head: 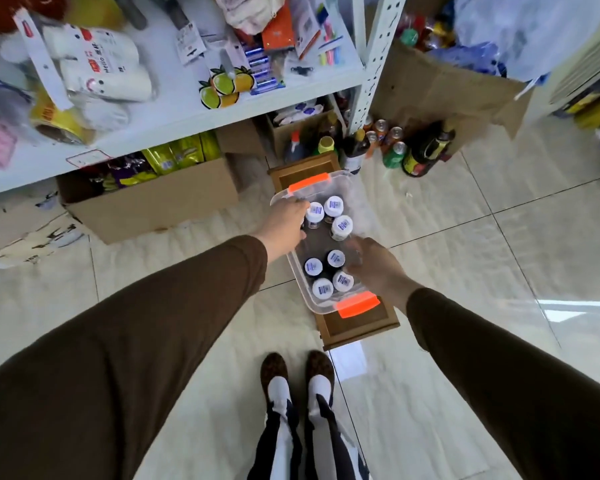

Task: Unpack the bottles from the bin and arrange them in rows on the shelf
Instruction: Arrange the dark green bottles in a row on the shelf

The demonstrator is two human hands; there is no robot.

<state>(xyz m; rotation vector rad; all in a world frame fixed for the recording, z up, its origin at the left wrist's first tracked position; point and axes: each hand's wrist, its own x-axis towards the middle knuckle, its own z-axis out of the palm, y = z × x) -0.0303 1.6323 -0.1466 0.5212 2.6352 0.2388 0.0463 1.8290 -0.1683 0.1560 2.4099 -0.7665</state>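
Note:
A clear plastic bin [300, 271] with orange latches stands on a low wooden stand [357, 327] on the floor. Several dark bottles with white caps stand upright in it, one group at the far end [333, 206] and another at the near end [322, 288]. My left hand [284, 221] reaches over the bin's left rim, and its fingers and thumb curl round the far-left bottle [315, 212]. My right hand [378, 266] is at the bin's right side; its blurred fingers are spread next to a near bottle [336, 258] and hold nothing.
The white shelf [194, 109] above and behind the bin is crowded with packets, tape and stationery. Cardboard boxes [153, 202] sit under it. Cans and dark bottles [423, 154] stand on the tiled floor at the back right. My feet [297, 379] are just behind the stand.

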